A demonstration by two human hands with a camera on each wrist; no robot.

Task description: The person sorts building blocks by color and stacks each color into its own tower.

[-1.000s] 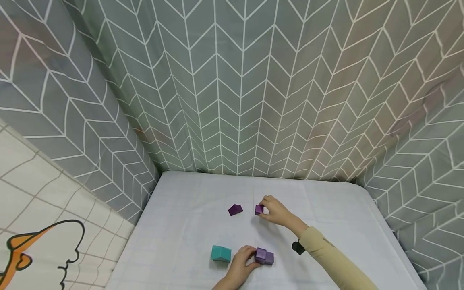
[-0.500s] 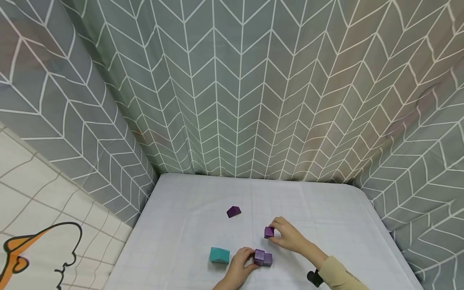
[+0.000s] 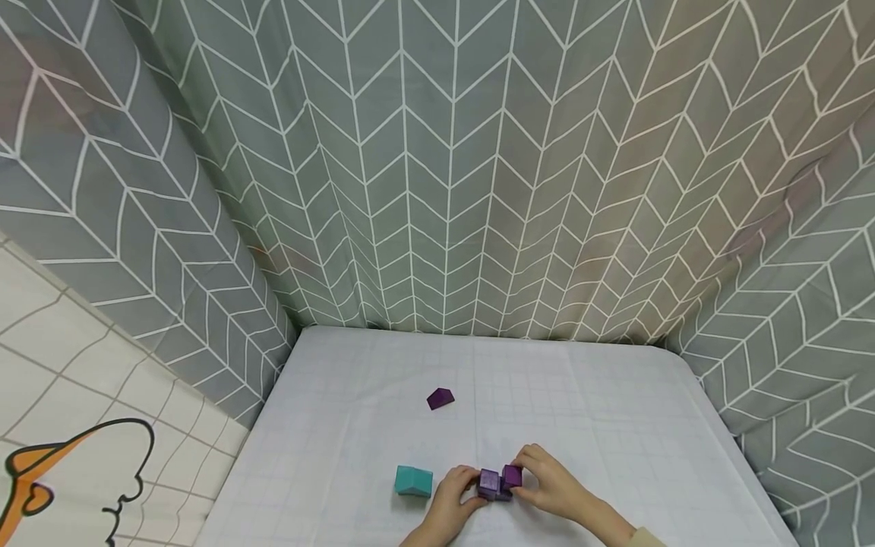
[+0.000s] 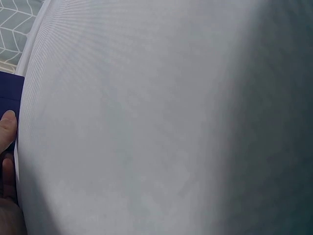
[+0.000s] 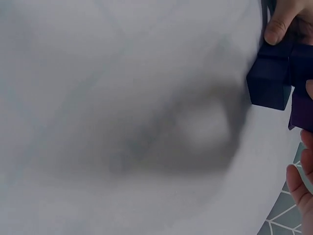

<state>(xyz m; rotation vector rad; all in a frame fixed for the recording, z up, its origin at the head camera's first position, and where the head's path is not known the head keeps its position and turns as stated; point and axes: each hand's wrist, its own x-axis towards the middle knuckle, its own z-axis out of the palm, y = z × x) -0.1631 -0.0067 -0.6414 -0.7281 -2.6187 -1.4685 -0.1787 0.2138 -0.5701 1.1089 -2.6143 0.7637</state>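
My left hand (image 3: pixel 449 501) holds a light purple cube (image 3: pixel 488 482) from its left side, thumb and fingers spread around it. Just right of that cube, a second purple block (image 3: pixel 504 495) lies lower and partly covered. My right hand (image 3: pixel 557 486) pinches a darker purple cube (image 3: pixel 512 476) over this lower block, close against the light one; whether it touches cannot be told. In the right wrist view the purple blocks (image 5: pixel 269 83) look nearly navy, with the pinched cube (image 5: pixel 302 108) beside them. The left wrist view catches only a dark block (image 4: pixel 10 93) and fingertips (image 4: pixel 7 128).
A teal house-shaped block (image 3: pixel 413 481) stands left of my left hand. Farther back lies a dark purple five-sided piece (image 3: pixel 440 399). All rest on a white-covered table (image 3: pixel 355 372), with a grey patterned curtain (image 3: pixel 444 190) behind it.
My right hand has brought the dark purple cube from farther back on the table toward me, to the blocks by my left hand. The left hand has kept its hold.
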